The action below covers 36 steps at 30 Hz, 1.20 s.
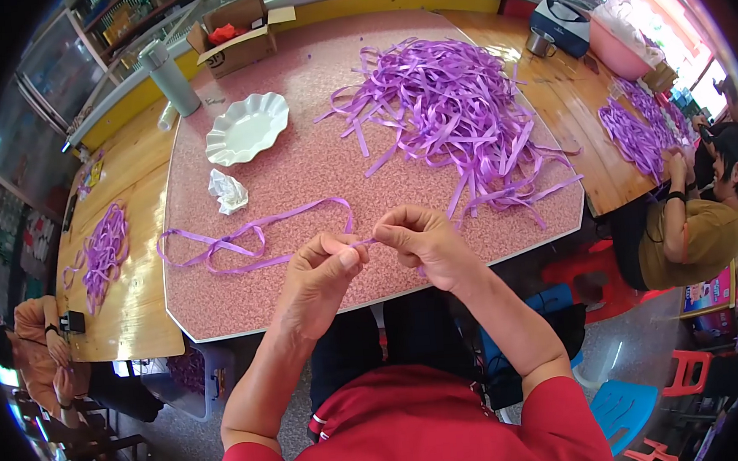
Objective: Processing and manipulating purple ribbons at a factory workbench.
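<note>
A long purple ribbon (311, 207) trails in loops over the pink speckled table (314, 166) and runs up to my two hands near the front edge. My left hand (322, 271) pinches the ribbon between thumb and fingertips. Close beside it, my right hand (420, 242) grips the same ribbon, its fingers curled in. A short stretch of ribbon spans the small gap between the hands. What lies inside the curled fingers is hidden. Beyond my right hand spreads a big tangled heap of purple ribbons (445, 99), some ends hanging toward the table's edge.
A white scalloped dish (247, 128), crumpled tissue (228, 191), grey-green bottle (169, 78) and open cardboard box (239, 44) stand at the far left. People sit at both sides by wooden tables with ribbon piles (107, 251). A red stool (592, 280) and blue stool (624, 413) are at right.
</note>
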### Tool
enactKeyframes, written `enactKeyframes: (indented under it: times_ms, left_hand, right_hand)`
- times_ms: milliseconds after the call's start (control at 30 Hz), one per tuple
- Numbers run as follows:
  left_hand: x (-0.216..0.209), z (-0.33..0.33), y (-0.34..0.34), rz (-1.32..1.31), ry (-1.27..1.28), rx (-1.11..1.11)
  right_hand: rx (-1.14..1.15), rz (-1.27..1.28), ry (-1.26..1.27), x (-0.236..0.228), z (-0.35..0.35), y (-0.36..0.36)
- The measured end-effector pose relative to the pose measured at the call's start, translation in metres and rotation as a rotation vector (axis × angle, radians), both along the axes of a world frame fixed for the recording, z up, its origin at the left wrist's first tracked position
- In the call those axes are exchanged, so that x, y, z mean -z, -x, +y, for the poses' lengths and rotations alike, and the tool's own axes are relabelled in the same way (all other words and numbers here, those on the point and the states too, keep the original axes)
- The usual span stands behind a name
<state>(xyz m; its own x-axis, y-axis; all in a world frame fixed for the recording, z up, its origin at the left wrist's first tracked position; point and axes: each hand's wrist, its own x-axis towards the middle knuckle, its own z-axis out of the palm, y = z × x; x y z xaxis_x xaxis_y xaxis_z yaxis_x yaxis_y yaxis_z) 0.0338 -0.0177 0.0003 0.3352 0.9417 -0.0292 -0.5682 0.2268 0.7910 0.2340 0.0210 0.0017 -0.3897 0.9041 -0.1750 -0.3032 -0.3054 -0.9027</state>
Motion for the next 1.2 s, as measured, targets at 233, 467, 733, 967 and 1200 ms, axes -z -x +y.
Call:
enactKeyframes:
  times_ms: [233, 467, 733, 967, 1200]
  left_hand:
    - [0.012, 0.004, -0.007, 0.432, -0.316, -0.440]
    - [-0.012, 0.008, -0.006, 1.297, -1.243, -0.536]
    - [0.007, 0.005, -0.015, 0.881, -0.795, -0.551]
    - [0.009, -0.001, -0.025, -0.045, -0.019, -0.211]
    - [0.000, 0.008, -0.011, -0.175, 0.196, -0.045]
  right_hand:
    - [0.101, 0.036, -0.177, 0.012, -0.015, 0.019]
    - [-0.011, -0.166, -0.124, -0.001, -0.005, 0.009]
    - [0.061, -0.050, -0.121, 0.004, -0.011, 0.018]
    - [0.238, 0.020, -0.450, 0.015, -0.015, 0.034]
    - [0.305, -0.486, -1.499, 0.004, 0.004, 0.013]
